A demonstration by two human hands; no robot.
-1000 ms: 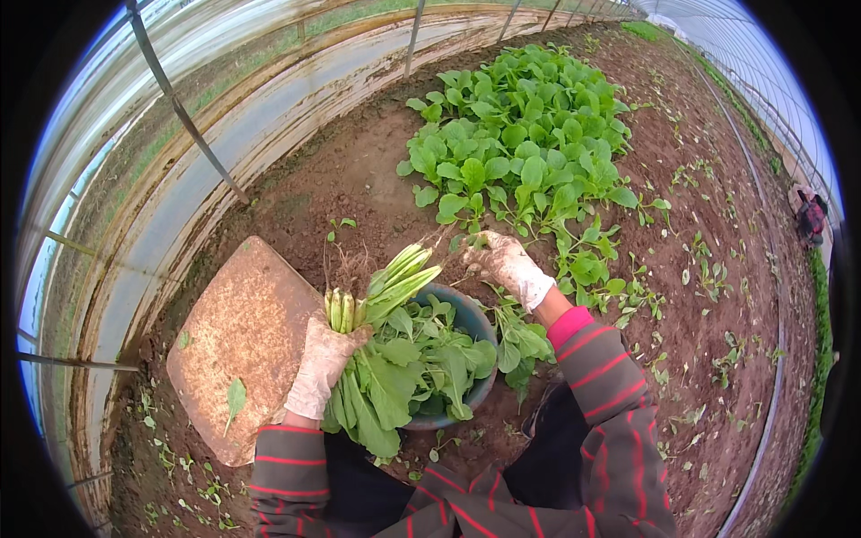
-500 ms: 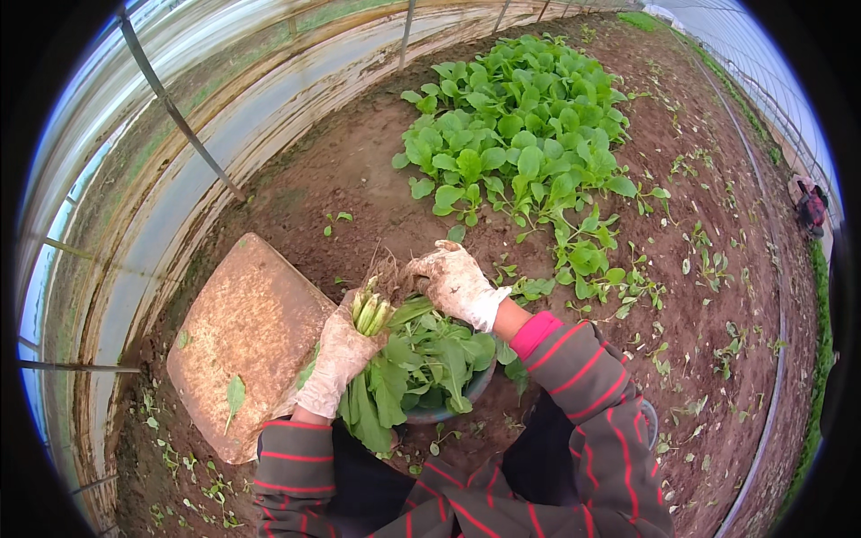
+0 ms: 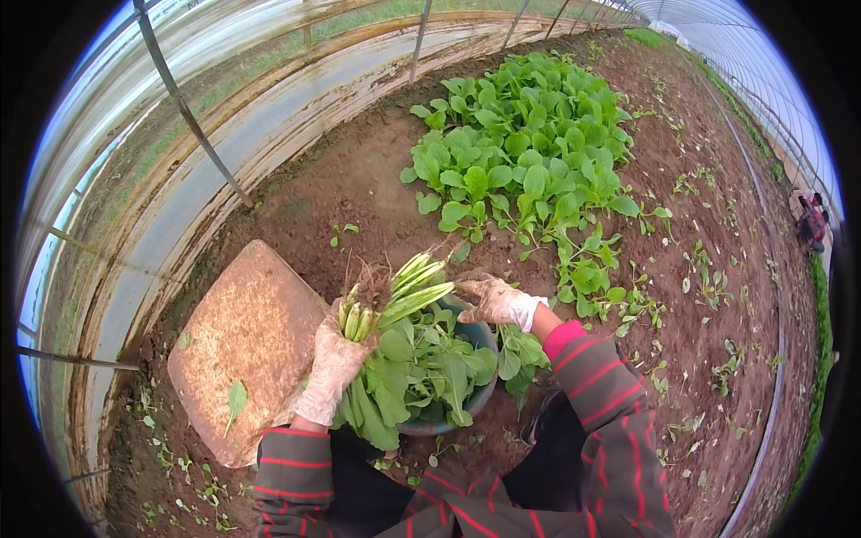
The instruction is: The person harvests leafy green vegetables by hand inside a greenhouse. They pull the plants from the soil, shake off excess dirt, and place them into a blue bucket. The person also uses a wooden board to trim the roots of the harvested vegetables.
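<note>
Greens [image 3: 357,321] stand bunched in the left hand [image 3: 332,363], where we see gloved fingers closed round the pale stems, with thin roots [image 3: 372,283] sticking up beyond the knuckles and broad leaves [image 3: 372,417] drooping below the fingers. Just right of those fingers we find a second bundle of stems [image 3: 417,289], slanting up toward the right hand [image 3: 495,300]; whether the left hand grips it too, we cannot tell. On the right hand, its glove smeared with dirt, we see the thumb parted from the fingers, their tips near the ends of the stems, though we cannot tell whether they touch. Beneath and between both sets of fingers we look down on a blue-green tub [image 3: 489,342] heaped with loose leaves [image 3: 448,372]. Left of the left fingers we have a flat brownish slab [image 3: 242,323], a single leaf [image 3: 236,402] lying on it. Past the fingertips, farther out, we see a dense green bed [image 3: 529,134] growing in brown soil [image 3: 368,170].
</note>
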